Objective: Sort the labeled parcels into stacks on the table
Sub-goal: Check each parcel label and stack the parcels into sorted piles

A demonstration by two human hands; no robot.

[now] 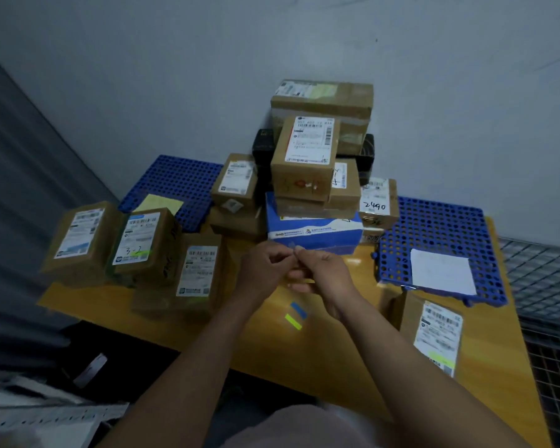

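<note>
We record both hands raised above the yellow table [265,354], meeting just in front of the blue-and-white box [314,229]. The left hand [265,263] and the right hand [324,273] have their fingers curled. The thumb and forefinger tips of each are drawn together on a small pale scrap [292,246] held between them. It may be a bit of tape or label, but the blur prevents confirmation. Neither hand touches a parcel.

Three brown labelled parcels stand side by side at the table's left end: the left parcel [75,234], the parcel marked 3-2 [143,240] and the lower parcel [198,270].

The central heap rises against the wall [434,92]. The upright parcel [304,156] sits above the blue-and-white box, with the top parcel [324,98] behind it. The parcel marked 2490 [377,202] is at the heap's right side.

A single parcel [434,331] lies near the table's right edge.

A blue strip [296,309] and a yellow-green strip [293,321] lie on the table below the hands. The right blue mat [440,227] carries a white sheet [440,271]; the left blue mat [175,179] carries a yellow sheet [159,203].
</note>
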